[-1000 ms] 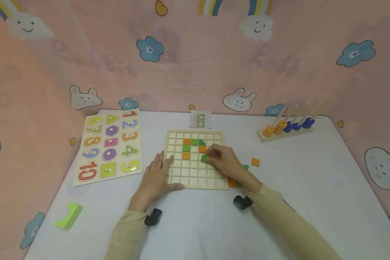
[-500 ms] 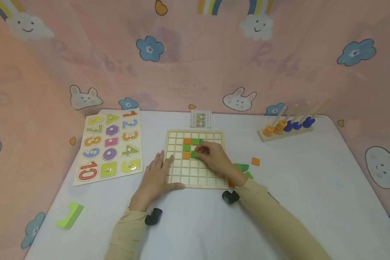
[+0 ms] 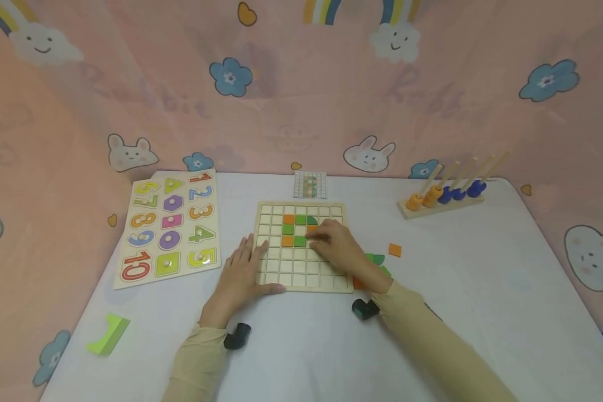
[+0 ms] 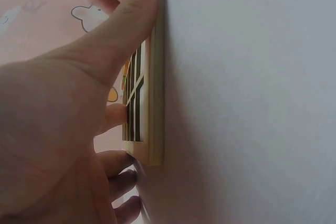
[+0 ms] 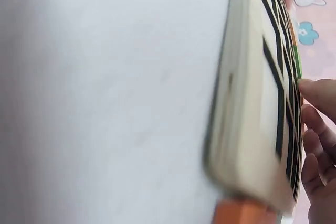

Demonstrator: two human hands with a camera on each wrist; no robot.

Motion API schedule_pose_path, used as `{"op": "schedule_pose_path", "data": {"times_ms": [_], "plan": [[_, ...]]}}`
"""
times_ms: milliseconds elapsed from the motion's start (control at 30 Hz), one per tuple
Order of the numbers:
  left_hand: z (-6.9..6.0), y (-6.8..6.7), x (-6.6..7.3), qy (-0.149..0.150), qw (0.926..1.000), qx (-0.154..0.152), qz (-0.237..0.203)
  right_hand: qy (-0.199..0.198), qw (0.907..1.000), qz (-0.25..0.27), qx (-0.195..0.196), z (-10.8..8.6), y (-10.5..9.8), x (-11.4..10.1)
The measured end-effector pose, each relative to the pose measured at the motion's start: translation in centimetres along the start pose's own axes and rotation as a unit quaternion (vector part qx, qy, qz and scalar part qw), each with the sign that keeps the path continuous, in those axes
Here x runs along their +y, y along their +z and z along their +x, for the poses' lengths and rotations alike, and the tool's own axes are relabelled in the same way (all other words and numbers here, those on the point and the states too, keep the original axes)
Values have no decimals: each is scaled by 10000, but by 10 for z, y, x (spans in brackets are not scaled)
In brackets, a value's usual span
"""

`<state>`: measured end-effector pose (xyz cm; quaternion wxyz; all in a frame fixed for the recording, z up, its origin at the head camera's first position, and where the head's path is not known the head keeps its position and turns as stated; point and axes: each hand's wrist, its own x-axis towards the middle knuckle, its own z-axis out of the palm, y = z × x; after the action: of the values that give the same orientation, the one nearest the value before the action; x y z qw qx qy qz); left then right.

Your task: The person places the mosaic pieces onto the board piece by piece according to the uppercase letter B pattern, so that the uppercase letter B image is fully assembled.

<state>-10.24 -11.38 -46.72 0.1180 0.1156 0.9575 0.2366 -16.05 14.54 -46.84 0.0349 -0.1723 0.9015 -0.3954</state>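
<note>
A wooden grid board (image 3: 306,283) lies on the table, with orange and green tiles in several cells. My left hand (image 3: 238,279) rests on its left side, index finger over the grid and thumb along the front edge; in the left wrist view that thumb (image 4: 123,30) lies across the rim. A green square tile (image 3: 300,241) sits in a cell, beside an orange tile (image 3: 287,241). Just right of the green tile, my right hand (image 3: 339,245) hovers over the board, its thumb and index finger apart and nothing visible between them. It partly covers another orange tile (image 3: 312,229).
Loose green pieces (image 3: 378,259) and an orange block (image 5: 239,212) lie by the board's right side, near a lone orange tile (image 3: 395,250). A pattern card (image 3: 310,185) lies behind. Around stand a number puzzle (image 3: 181,268), a bead stacker (image 3: 442,206) and a green block (image 3: 109,335).
My right hand carried the green square tile leftward across the board, set it beside the orange tile and let it go, then drew back slightly right. My left hand stayed put.
</note>
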Motion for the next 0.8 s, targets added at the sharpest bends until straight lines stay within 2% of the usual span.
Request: {"op": "schedule_pose_path", "data": {"times_ms": [167, 333, 600, 800], "plan": [[0, 0, 0, -19, 10000, 0, 19, 88, 9998, 15, 154, -12, -18, 14], [-1, 0, 1, -17, 10000, 8, 20, 428, 9989, -145, 139, -25, -38, 34], [-1, 0, 1, 11, 10000, 40, 13, 1081, 9936, -215, -262, -46, -72, 56], [0, 0, 0, 33, 10000, 43, 71, 959, 9917, -487, -708, -58, -97, 62]]}}
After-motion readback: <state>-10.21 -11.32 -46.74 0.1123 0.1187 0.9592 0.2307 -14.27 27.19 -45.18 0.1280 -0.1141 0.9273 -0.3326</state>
